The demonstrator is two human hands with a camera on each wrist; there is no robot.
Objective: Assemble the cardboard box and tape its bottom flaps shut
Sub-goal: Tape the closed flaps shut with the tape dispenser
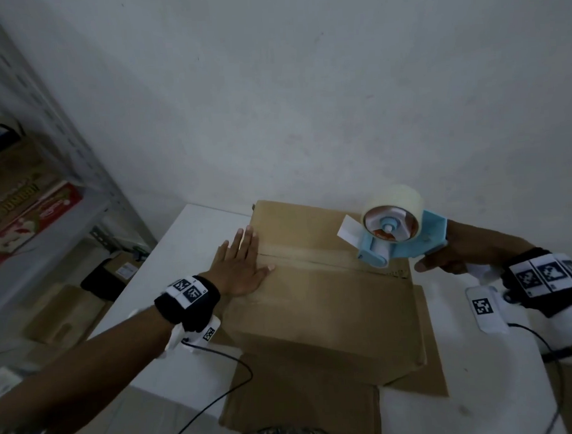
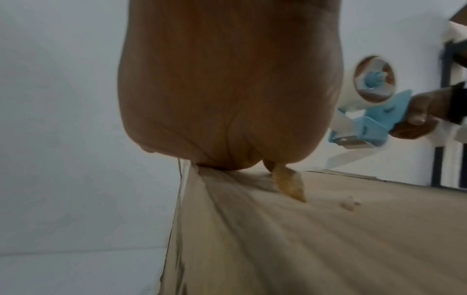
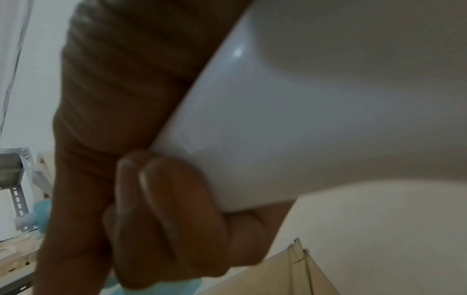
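Note:
A brown cardboard box (image 1: pixel 331 300) stands bottom-up on the white table (image 1: pixel 187 240), its two flaps meeting at a seam with clear tape along it. My left hand (image 1: pixel 244 261) lies flat on the flaps at the seam's left end, fingers straight; in the left wrist view the palm (image 2: pixel 227 89) presses the cardboard (image 2: pixel 303 239). My right hand (image 1: pixel 450 259) grips the handle of a blue tape dispenser (image 1: pixel 397 235) with a clear tape roll, its roller at the seam's right end. In the right wrist view my fingers (image 3: pixel 161 209) curl round the white handle (image 3: pixel 265 129).
A grey metal shelf (image 1: pixel 48 207) with boxes stands at the left, more boxes on the floor beneath it. A white wall rises right behind the table. A black cable (image 1: pixel 220 393) trails from my left wrist over the table's near edge. Flat cardboard (image 1: pixel 431 358) lies under the box.

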